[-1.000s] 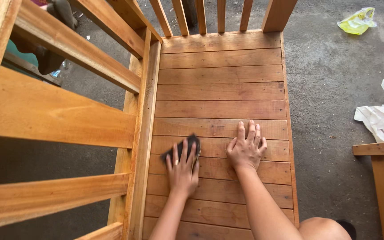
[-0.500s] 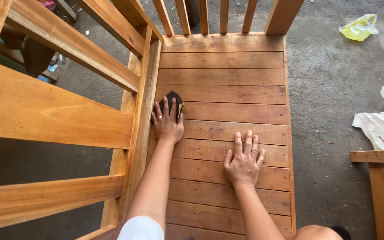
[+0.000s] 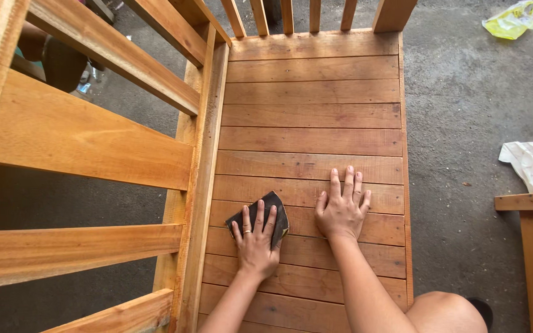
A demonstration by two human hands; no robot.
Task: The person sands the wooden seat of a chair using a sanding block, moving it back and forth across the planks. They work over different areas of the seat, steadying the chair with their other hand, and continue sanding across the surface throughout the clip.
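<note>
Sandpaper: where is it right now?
In the head view, the dark sandpaper lies flat on the wooden slats, under the left hand, beside the left side rail; the right hand rests nearby.

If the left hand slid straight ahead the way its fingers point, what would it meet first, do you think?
The left hand, flat on the dark sandpaper, points up the slatted seat. The boards look free until the upright back spindles, probably.
</note>
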